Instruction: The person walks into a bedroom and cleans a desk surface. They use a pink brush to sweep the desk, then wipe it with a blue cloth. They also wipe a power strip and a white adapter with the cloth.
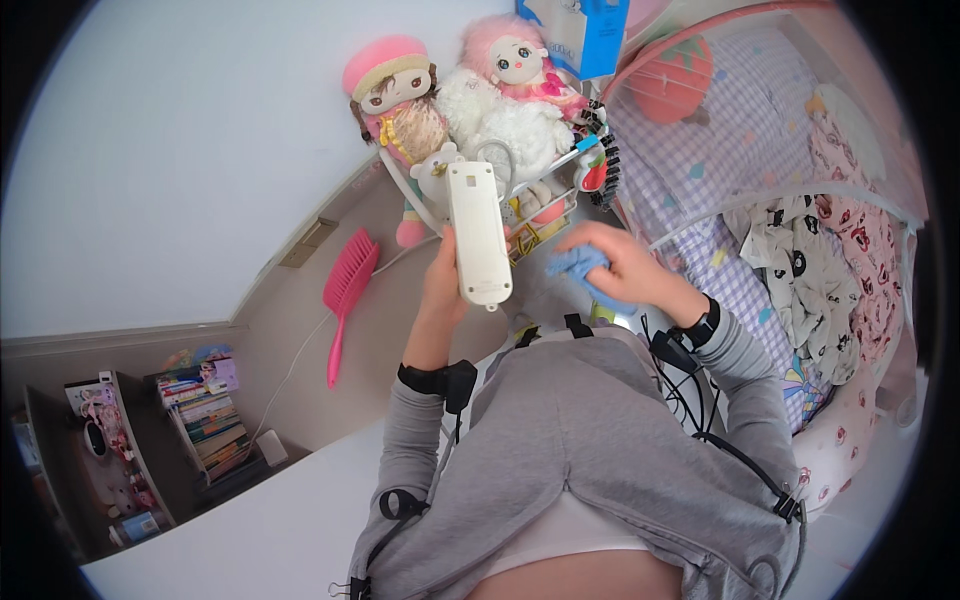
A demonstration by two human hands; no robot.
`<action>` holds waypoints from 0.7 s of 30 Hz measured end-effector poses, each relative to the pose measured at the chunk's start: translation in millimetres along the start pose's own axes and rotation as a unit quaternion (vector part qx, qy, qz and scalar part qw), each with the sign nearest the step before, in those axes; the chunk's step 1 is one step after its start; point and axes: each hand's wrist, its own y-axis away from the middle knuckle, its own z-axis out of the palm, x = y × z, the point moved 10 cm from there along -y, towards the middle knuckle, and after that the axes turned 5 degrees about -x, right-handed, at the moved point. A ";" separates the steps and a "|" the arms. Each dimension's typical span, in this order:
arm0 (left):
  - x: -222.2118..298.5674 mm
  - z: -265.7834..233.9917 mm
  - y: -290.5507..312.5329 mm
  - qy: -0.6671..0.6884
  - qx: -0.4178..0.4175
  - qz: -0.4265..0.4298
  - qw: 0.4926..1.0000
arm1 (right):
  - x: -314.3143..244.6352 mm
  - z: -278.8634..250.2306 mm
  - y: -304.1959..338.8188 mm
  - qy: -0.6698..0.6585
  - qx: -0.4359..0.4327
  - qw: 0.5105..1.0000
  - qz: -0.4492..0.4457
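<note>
My left hand is wrapped round a long white power strip, held up with its plain underside facing me. A pale cord loops at its far end. To the right of it, apart from the strip, my right hand grips a crumpled light blue cloth. Just beyond the strip stand a white plush toy, a doll in a pink hat and a pink-haired doll. They sit in or on a white wire rack, whose contents are partly hidden by the strip.
A pink hairbrush lies on the grey-brown surface at left, near a wall socket. Lower left, shelves hold books. A bed with checked bedding, clothes and a mesh net stands at right. A blue box is behind the dolls.
</note>
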 end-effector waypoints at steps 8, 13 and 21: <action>-24.7 12.2 4.4 0.043 -0.029 -0.009 0.999 | 25.1 14.2 -2.1 -0.090 0.038 0.982 0.162; -35.8 1.7 7.4 0.064 -0.008 -0.002 0.998 | 21.5 40.1 -14.8 -0.076 0.012 0.983 0.165; -39.0 -8.0 12.0 0.031 0.038 -0.020 0.999 | 32.7 31.6 -35.6 0.046 0.059 0.972 0.223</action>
